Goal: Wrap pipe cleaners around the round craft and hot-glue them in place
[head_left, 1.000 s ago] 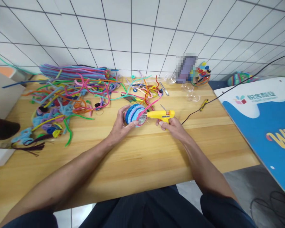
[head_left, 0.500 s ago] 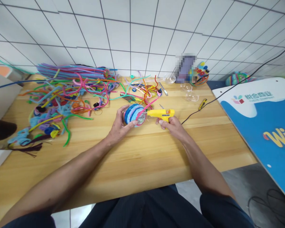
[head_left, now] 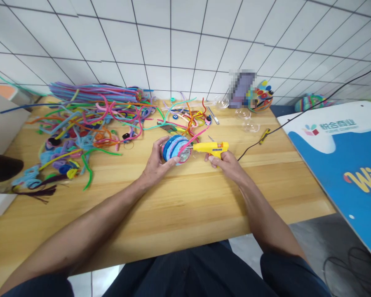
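the rounded body wrapped in blue, lilac and light-blue fuzzy bands [head_left: 172, 147] was held over the tabletop [head_left: 173, 231], its clear, shiny end face [head_left: 186, 155] turned rightward. the left hand [head_left: 157, 163] cupped it from its left side, fingers curved around the back, thumb along the near edge. right of the rounded body, the right hand [head_left: 224, 162] had its fingers closed around the grip of a yellow plastic glue gun [head_left: 208, 147], whose thin metal nozzle pointed at the face beside a bright pink fuzzy strand [head_left: 200, 134]; whether the tip touched could not be told

the banding looked well advanced, by judgement: the side that showed was covered in rows, and pink edged the face. what seemed left was the strand's loose length, sticking up and away to the right of the rounded body, and the uncovered face. no glue could be made out. well left of the rounded body lay a tangled heap of many-coloured pipe cleaners [head_left: 77, 136], most of it apparently unused
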{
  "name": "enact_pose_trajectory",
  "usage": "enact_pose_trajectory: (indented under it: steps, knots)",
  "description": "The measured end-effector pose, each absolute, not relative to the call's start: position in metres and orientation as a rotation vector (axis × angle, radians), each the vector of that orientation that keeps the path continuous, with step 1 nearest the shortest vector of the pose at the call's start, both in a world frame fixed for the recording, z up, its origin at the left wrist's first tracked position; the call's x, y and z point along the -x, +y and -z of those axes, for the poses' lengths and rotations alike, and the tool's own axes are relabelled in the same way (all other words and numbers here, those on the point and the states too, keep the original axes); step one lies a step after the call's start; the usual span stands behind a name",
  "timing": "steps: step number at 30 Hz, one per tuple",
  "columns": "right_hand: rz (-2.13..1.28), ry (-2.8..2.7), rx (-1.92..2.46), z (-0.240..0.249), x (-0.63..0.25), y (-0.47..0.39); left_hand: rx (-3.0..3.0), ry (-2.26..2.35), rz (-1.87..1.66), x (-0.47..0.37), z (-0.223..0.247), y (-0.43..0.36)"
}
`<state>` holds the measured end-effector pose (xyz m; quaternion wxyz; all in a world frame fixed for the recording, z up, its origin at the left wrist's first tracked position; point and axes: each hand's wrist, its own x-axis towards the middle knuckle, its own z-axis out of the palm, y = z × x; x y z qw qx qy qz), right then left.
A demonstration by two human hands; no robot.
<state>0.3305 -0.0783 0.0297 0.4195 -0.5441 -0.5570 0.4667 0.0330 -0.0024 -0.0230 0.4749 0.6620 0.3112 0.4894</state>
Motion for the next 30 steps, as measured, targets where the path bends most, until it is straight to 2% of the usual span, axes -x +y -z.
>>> enact_pose_trajectory:
  steps: [30]
  knots:
    - [-1.156, -1.401, 1.385, -0.0352, -0.327, -0.0776, -1.618, 0.753, -1.203, -0.0328, 0.0247, -0.0013]
